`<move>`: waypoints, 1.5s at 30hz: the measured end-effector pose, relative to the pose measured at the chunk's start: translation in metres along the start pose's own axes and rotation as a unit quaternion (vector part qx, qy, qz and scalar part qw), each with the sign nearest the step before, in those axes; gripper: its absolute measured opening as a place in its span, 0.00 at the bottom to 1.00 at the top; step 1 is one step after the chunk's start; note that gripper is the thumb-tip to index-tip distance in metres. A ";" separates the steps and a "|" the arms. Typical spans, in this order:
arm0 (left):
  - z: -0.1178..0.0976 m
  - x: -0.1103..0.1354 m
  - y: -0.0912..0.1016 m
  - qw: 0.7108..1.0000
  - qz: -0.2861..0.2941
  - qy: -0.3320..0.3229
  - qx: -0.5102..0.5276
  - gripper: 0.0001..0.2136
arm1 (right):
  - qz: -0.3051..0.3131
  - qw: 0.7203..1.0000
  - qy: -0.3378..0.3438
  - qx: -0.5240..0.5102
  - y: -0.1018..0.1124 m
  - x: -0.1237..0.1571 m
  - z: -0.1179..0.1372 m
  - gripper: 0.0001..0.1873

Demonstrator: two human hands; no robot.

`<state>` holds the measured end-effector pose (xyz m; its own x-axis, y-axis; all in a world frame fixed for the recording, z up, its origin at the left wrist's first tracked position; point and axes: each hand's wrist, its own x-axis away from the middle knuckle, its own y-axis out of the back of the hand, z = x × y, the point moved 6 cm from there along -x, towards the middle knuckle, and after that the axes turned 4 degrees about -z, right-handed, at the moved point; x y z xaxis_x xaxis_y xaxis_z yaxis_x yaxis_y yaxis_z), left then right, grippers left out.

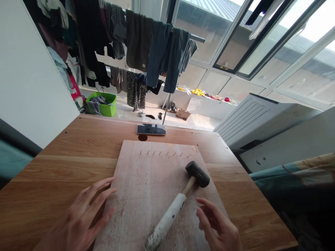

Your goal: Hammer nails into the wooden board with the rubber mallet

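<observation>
A pale wooden board (131,205) lies on the table, with a row of several thin nails (167,153) standing near its far edge. Across its right half rests a mallet (167,218), its black head pointing away and its worn white grip toward me. My left hand (81,212) is at the board's left edge, fingers spread and tips touching the edge. Over the board's right side, just right of the mallet's handle, is my right hand (218,223). Its fingers are loosely curled and apart, holding nothing. Several small dark holes or marks dot the board's middle.
The wooden table (65,167) has a phone (151,129) by its far edge, beside a round dark hole (142,137). Beyond are hanging clothes (138,38), a green basket (108,106) and windows. A white ridged panel (246,118) stands at the right.
</observation>
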<state>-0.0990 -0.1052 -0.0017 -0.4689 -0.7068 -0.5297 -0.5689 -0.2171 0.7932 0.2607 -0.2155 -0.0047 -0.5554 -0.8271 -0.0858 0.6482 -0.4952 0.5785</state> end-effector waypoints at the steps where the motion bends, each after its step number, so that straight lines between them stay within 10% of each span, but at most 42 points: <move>1: -0.004 0.003 0.001 1.000 0.002 0.009 0.008 0.14 | -0.037 0.997 0.041 0.059 0.011 -0.003 -0.005 0.28; 11: -0.060 -0.024 -0.019 0.995 0.071 -0.019 0.074 0.15 | -0.182 0.878 0.209 0.390 0.089 -0.046 -0.078 0.44; 17: -0.121 -0.070 -0.062 0.966 0.164 -0.106 0.169 0.15 | -0.236 0.849 0.112 0.460 0.164 -0.083 -0.109 0.36; 23: -0.157 -0.102 -0.100 0.946 0.210 -0.214 0.125 0.18 | -0.186 0.877 -0.020 0.442 0.214 -0.105 -0.158 0.39; 32: -0.159 -0.110 -0.100 0.947 0.135 -0.271 0.107 0.18 | -0.210 0.880 0.047 0.423 0.199 -0.095 -0.153 0.27; 45: -0.054 -0.035 -0.013 0.985 0.034 -0.161 0.052 0.17 | -0.143 0.862 0.315 0.370 0.097 -0.037 -0.083 0.20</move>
<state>-0.0387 -0.1139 0.0231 -0.6886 -0.4627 -0.5583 -0.5873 -0.0958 0.8037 0.3868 -0.2552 -0.0126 -0.0923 -0.7948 -0.5998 -0.1072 -0.5909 0.7996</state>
